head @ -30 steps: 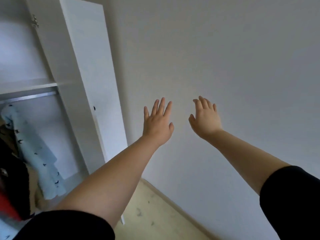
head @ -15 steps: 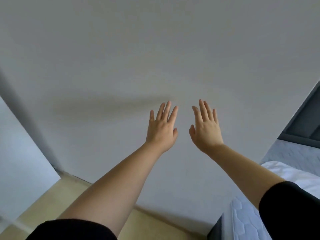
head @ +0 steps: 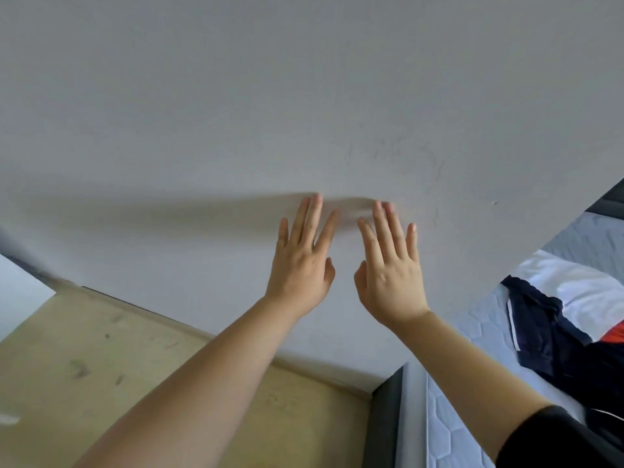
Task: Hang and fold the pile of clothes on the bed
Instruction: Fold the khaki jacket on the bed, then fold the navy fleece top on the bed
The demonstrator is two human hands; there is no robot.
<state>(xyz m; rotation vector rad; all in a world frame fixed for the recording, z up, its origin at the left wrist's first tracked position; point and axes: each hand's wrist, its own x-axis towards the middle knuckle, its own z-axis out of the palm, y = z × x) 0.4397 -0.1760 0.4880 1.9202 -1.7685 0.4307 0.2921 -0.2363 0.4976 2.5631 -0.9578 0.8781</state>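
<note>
Fig.: L hand (head: 300,268) & R hand (head: 391,278) raised, fingers spread, holding nothing; clothes (head: 553,339) lie unfolded on bed (head: 449,430), so hanging/folding prob. not yet finished.

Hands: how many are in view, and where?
2. The left hand and right hand are raised side by side before the wall, both empty.

Left hand (head: 300,268) and right hand (head: 391,275) reach out side by side, fingers (head: 312,214) straight, toward a grey wall (head: 236,96). Dark clothes (head: 553,339) lie on the bed (head: 472,336) at right.
</note>
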